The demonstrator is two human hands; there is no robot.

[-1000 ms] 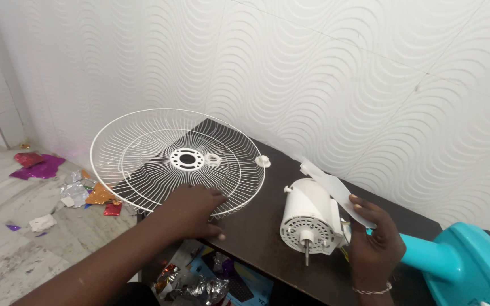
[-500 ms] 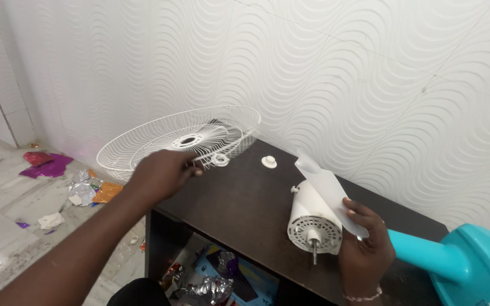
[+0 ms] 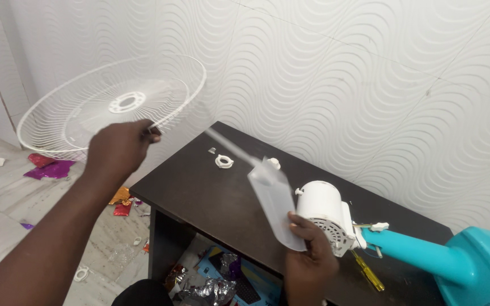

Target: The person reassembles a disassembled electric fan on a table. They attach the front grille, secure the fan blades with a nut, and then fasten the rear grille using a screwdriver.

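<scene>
Gripping the rim of a white wire guard (image 3: 112, 105), the left hand (image 3: 117, 148) holds it flat in the air, up and left of the table (image 3: 211, 195); the right hand (image 3: 307, 258) clasps a translucent blade (image 3: 273, 201) over the table, beside the motor (image 3: 327, 212).

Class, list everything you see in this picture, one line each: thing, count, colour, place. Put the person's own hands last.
Fan grille: one, white wire, lifted left of the table.
Table: one, dark brown, against the wall.
Fan motor: one, white, on the table's right part.
Fan stand: one, turquoise, far right.
Plastic ring: one, white, on the table near the wall.
Screwdriver: one, yellow, on the table by the motor.
Foil scraps: several, purple, red and gold, on the floor.
Flat plastic piece: one, translucent white, in the right hand.
Left hand: grip on the grille's rim.
Right hand: grip on the plastic piece.
</scene>
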